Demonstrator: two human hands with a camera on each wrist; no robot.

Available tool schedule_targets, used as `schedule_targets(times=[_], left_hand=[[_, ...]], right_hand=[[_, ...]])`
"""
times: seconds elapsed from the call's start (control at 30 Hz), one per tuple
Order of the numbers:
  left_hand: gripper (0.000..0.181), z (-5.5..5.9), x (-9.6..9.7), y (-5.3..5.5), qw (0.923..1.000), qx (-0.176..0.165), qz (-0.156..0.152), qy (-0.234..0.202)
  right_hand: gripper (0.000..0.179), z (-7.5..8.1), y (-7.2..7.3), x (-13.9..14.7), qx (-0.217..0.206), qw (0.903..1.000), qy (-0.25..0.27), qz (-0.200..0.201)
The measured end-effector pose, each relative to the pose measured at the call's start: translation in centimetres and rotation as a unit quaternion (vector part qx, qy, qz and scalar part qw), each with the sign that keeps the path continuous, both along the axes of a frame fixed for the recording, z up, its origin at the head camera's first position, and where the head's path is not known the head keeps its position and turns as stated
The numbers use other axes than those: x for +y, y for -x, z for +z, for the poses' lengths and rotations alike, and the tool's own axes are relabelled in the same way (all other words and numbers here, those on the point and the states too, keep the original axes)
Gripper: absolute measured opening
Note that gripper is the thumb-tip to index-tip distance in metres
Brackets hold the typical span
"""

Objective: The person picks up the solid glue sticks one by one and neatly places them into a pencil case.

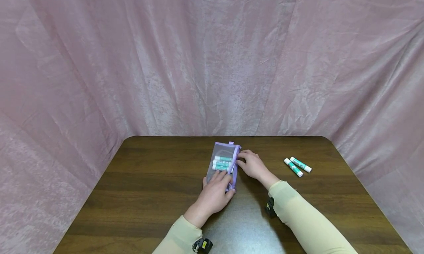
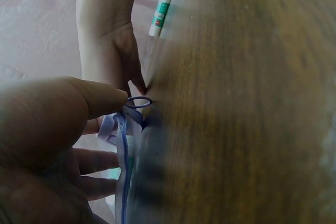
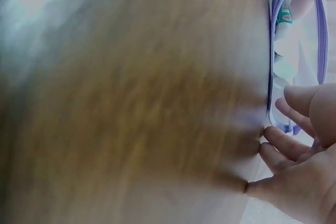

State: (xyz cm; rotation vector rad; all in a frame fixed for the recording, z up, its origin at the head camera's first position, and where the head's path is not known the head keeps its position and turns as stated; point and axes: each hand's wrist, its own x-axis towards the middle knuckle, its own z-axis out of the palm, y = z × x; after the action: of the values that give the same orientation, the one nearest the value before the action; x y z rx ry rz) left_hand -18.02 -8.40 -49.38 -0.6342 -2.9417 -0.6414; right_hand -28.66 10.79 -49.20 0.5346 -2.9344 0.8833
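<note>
A purple-edged mesh zip pouch (image 1: 213, 175) lies on the table, several green-and-white glue sticks (image 1: 222, 164) showing through its mesh. Its zipper side gapes, with stick ends visible inside in the right wrist view. My left hand (image 1: 214, 193) holds the pouch's near end, fingers over the mesh and thumb at the corner by the zipper's purple loop (image 2: 139, 102). My right hand (image 1: 253, 165) is at the far part of the zipper side. Its thumb and forefinger stand slightly apart beside the opening, while other fingertips (image 3: 252, 187) touch the tabletop.
Two more glue sticks (image 1: 293, 167) lie side by side to the right of my right hand. The brown wooden table (image 1: 159, 195) has rounded far corners, and a pink curtain (image 1: 205, 62) hangs behind it.
</note>
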Motion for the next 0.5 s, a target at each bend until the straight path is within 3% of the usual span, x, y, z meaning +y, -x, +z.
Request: schedule_targets(times=[0.3,0.5], left_hand=[[0.020,-0.2,0.0,0.1,1.0000,0.002,-0.001,-0.001],[0.020,-0.3,0.0,0.1,1.0000,0.007,-0.001,0.002]], right_hand=[[0.036,0.6,-0.5,1.0,-0.022,0.9994,0.025,0.008],[0.039,1.4,-1.2,2.0,-0.024,0.9996,0.015,0.005]])
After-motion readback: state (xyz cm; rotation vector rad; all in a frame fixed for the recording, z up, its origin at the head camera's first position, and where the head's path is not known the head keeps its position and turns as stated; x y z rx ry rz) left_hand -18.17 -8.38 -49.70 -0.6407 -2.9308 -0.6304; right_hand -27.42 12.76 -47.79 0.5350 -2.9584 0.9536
